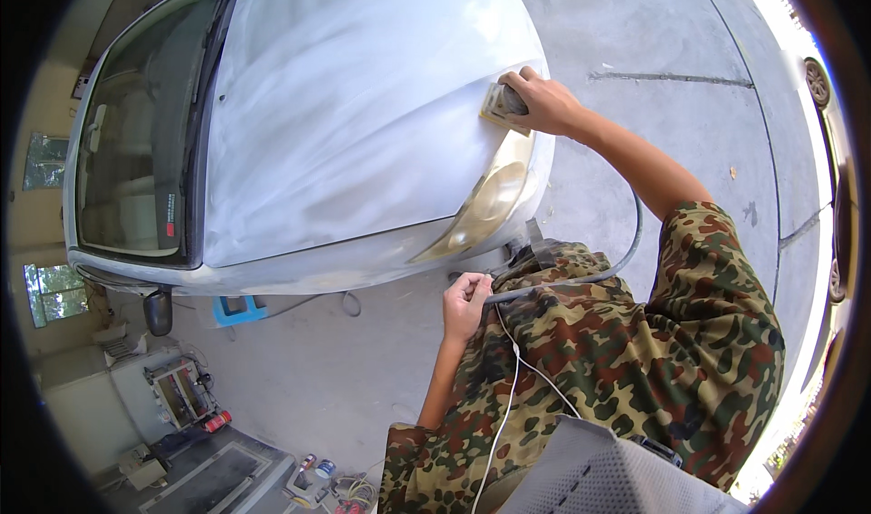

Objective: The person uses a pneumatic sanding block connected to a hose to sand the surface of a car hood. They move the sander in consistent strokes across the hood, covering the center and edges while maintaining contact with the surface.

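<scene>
My right hand (544, 101) grips a sander (495, 110) with a dark top and a pale yellowish rectangular base. The sander rests on the front corner of a car hood (363, 106), which has a dull, streaky white and grey surface. Just below it lies the yellowed headlight (490, 196). A grey hose (581, 281) loops from beside my right arm across my front to my left hand (465, 305). That hand is closed around the hose close to my waist, below the car's front fender. Its exact grip is partly hidden by the fingers.
A blue step stool (239, 311) stands on the concrete floor by the car's side mirror (158, 313). Thin white cords (515, 360) hang over my camouflage shirt. Bottles and coiled cables (356, 491) lie at the lower left. Another car (839, 215) stands outside at the far right.
</scene>
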The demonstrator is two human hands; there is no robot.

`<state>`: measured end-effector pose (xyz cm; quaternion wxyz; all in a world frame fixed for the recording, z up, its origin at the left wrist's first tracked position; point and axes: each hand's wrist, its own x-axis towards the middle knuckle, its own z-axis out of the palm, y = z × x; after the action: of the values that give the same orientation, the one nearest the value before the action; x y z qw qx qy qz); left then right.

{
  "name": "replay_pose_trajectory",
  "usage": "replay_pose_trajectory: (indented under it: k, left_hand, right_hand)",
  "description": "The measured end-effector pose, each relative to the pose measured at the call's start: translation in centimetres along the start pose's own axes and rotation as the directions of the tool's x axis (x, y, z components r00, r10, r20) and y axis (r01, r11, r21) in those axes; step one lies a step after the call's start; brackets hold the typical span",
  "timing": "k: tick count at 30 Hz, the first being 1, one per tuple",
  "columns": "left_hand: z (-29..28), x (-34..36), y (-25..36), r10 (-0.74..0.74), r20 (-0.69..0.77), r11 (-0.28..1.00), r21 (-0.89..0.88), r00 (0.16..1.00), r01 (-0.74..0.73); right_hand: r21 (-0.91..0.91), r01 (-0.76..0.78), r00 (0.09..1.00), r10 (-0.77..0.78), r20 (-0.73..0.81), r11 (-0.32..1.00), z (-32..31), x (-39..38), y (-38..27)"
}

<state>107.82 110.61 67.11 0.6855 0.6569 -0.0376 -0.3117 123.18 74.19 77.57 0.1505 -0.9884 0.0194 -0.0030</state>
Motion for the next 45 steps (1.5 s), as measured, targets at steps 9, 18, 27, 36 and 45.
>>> replay_pose_trajectory:
  k: [9, 18, 27, 36, 45]
  left_hand:
    - [1.3, -3.1, -0.1, 0.002, 0.000, 0.999, 0.039, 1.000, -0.002]
    - [2.9, -3.6, 1.4, -0.128, 0.030, 0.990, 0.067, 0.991, 0.126]
    - [0.8, -4.3, 0.0, -0.089, -0.010, 0.993, 0.080, 0.996, 0.089]
    - [0.4, -2.9, 0.8, -0.090, 0.051, 0.992, 0.092, 0.995, 0.085]
    - [0.4, -3.2, 1.2, -0.091, 0.048, 0.987, 0.138, 0.995, 0.084]
  right_hand:
    - [-0.011, 0.240, 0.969, -0.239, 0.054, 0.971, 2.2, 0.8, -9.4]
    - [0.028, 0.377, 0.916, -0.377, 0.139, 0.926, 3.7, 4.0, -15.2]
    - [0.088, 0.126, 0.992, -0.125, -0.011, 0.988, 2.8, -1.4, -4.4]
    - [0.171, -0.131, 0.986, 0.146, -0.078, 0.976, 3.8, -4.3, 4.2]
    - [0.265, -0.333, 0.914, 0.379, -0.146, 0.905, 4.3, -4.9, 8.5]
